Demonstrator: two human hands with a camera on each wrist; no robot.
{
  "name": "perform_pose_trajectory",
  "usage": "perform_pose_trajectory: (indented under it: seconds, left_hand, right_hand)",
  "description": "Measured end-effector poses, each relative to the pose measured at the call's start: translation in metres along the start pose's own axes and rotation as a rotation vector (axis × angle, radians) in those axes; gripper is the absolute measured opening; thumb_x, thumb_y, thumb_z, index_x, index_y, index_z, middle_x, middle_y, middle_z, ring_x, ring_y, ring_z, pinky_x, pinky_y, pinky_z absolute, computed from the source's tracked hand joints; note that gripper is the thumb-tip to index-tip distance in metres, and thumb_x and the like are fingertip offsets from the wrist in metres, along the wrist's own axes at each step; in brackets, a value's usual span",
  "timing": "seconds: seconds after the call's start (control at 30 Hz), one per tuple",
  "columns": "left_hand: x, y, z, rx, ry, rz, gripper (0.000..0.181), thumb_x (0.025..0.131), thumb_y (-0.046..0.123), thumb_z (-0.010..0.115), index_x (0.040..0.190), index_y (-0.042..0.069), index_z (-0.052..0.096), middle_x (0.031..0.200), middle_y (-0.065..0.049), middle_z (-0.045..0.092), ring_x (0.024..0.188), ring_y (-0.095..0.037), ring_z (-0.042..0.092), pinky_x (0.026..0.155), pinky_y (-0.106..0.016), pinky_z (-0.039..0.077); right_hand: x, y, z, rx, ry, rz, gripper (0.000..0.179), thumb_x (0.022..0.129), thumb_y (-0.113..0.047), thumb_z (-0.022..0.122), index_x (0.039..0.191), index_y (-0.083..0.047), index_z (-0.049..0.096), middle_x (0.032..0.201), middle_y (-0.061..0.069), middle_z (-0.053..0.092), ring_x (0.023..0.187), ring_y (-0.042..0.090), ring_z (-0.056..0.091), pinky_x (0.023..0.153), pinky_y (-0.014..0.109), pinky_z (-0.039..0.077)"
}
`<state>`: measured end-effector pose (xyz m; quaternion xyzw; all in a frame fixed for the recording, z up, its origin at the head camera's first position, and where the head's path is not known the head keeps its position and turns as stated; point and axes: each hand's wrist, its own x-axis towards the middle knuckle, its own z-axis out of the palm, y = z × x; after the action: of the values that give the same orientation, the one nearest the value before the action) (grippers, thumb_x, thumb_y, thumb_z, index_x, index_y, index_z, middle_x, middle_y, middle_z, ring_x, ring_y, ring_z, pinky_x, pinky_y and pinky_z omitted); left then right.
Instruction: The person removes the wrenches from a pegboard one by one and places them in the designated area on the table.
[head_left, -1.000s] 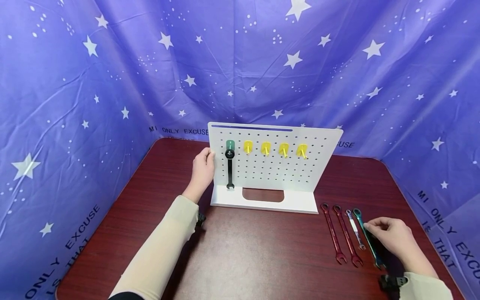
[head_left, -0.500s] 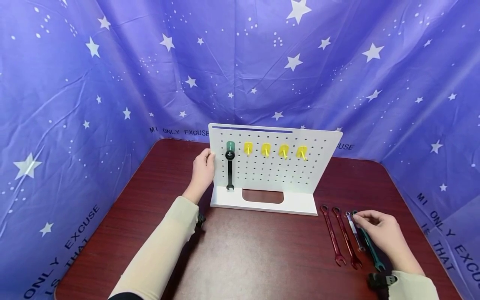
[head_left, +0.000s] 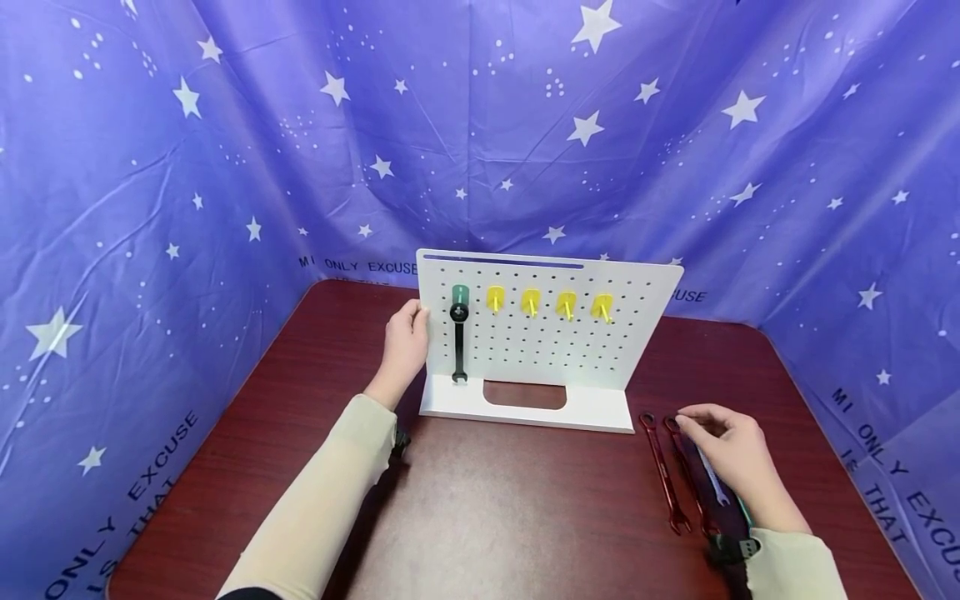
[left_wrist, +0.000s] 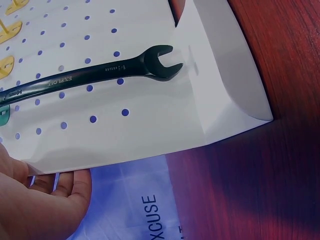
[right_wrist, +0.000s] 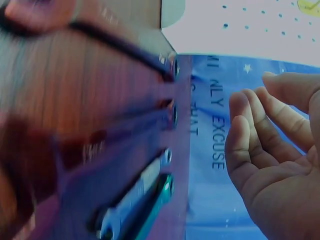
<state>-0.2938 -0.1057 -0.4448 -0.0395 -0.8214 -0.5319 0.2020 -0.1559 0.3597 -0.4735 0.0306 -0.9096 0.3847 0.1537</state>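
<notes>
My left hand (head_left: 405,340) grips the left edge of a white pegboard stand (head_left: 525,350), thumb in front and fingers behind in the left wrist view. A black combination wrench (head_left: 460,354) hangs there from a green hook (head_left: 461,294). Over the wrenches at the table's right, my right hand (head_left: 733,457) holds nothing, its fingers loosely bent and the thumb apart. Its fingertips are nearest the second red wrench (head_left: 685,467); another red wrench (head_left: 663,475) lies left of it. A silver wrench (right_wrist: 137,187) and a green wrench (right_wrist: 159,202) are partly hidden beneath in the head view.
Several yellow hooks (head_left: 531,303) line the pegboard to the right of the green one. The dark red wooden table (head_left: 487,508) extends in front of the stand. A blue star-patterned curtain (head_left: 465,125) surrounds the table's back and sides.
My right hand has moved left, from above the green wrench, past the silver one, to the second red wrench. The left hand stays on the pegboard edge.
</notes>
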Motion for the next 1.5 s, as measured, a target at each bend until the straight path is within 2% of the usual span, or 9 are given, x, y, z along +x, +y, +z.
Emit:
perform_pose_trajectory:
  seconds: [0.13, 0.3, 0.63, 0.8, 0.97, 1.13, 1.5]
  left_hand:
    - [-0.002, -0.001, 0.000, 0.003, 0.001, 0.004, 0.017, 0.107, 0.009, 0.050, 0.098, 0.001, 0.061, 0.068, -0.008, 0.043, 0.066, -0.024, 0.046, 0.061, -0.036, 0.041]
    - [-0.002, -0.002, 0.000, 0.016, 0.012, 0.020, 0.016, 0.107, 0.007, 0.050, 0.098, 0.001, 0.062, 0.069, -0.008, 0.046, 0.066, -0.024, 0.048, 0.061, -0.036, 0.041]
    - [0.000, -0.001, 0.000, 0.007, -0.002, 0.014, 0.017, 0.107, 0.008, 0.050, 0.099, 0.001, 0.062, 0.068, -0.008, 0.044, 0.066, -0.024, 0.046, 0.061, -0.035, 0.040]
    - [0.000, -0.001, -0.001, 0.012, 0.006, 0.017, 0.016, 0.107, 0.007, 0.050, 0.098, 0.001, 0.062, 0.068, -0.008, 0.045, 0.067, -0.024, 0.047, 0.061, -0.035, 0.040]
    - [0.000, 0.000, -0.001, 0.011, 0.011, 0.021, 0.015, 0.106, 0.006, 0.051, 0.099, 0.001, 0.063, 0.069, -0.009, 0.046, 0.067, -0.025, 0.049, 0.062, -0.035, 0.041]
    - [0.001, 0.000, -0.001, 0.009, 0.013, 0.027, 0.015, 0.106, 0.006, 0.051, 0.100, 0.000, 0.063, 0.072, -0.010, 0.052, 0.070, -0.026, 0.052, 0.063, -0.036, 0.043]
    - [0.001, 0.000, -0.001, 0.009, 0.016, 0.026, 0.015, 0.106, 0.007, 0.051, 0.099, 0.000, 0.063, 0.073, -0.012, 0.052, 0.070, -0.027, 0.052, 0.064, -0.037, 0.044]
  right_hand:
    - [0.003, -0.005, 0.010, 0.019, -0.017, -0.013, 0.018, 0.095, -0.016, 0.075, 0.106, -0.002, 0.075, 0.087, 0.007, 0.073, 0.070, 0.018, 0.066, 0.058, 0.020, 0.048]
    - [0.010, -0.012, 0.020, 0.036, -0.029, -0.029, 0.017, 0.094, -0.015, 0.076, 0.105, -0.003, 0.075, 0.087, 0.006, 0.073, 0.069, 0.010, 0.062, 0.059, 0.020, 0.047]
    - [0.019, -0.026, 0.038, 0.063, -0.053, -0.084, 0.012, 0.091, -0.007, 0.077, 0.101, -0.002, 0.075, 0.083, 0.004, 0.072, 0.066, 0.012, 0.063, 0.058, 0.019, 0.046]
    - [0.022, -0.030, 0.046, 0.061, -0.067, -0.083, 0.011, 0.090, -0.009, 0.078, 0.099, -0.004, 0.075, 0.082, 0.002, 0.071, 0.065, 0.010, 0.060, 0.059, 0.021, 0.046]
    - [0.024, -0.035, 0.052, 0.081, -0.075, -0.080, 0.014, 0.090, -0.010, 0.079, 0.100, -0.002, 0.075, 0.083, 0.002, 0.072, 0.066, 0.011, 0.060, 0.059, 0.021, 0.046]
    - [0.027, -0.043, 0.060, 0.077, -0.093, -0.084, 0.012, 0.090, -0.010, 0.079, 0.099, -0.002, 0.075, 0.084, 0.001, 0.072, 0.068, 0.010, 0.060, 0.060, 0.021, 0.046]
    - [0.036, -0.064, 0.081, 0.121, -0.145, -0.088, 0.014, 0.090, -0.009, 0.078, 0.101, 0.000, 0.076, 0.086, 0.002, 0.072, 0.071, 0.013, 0.063, 0.063, 0.023, 0.049]
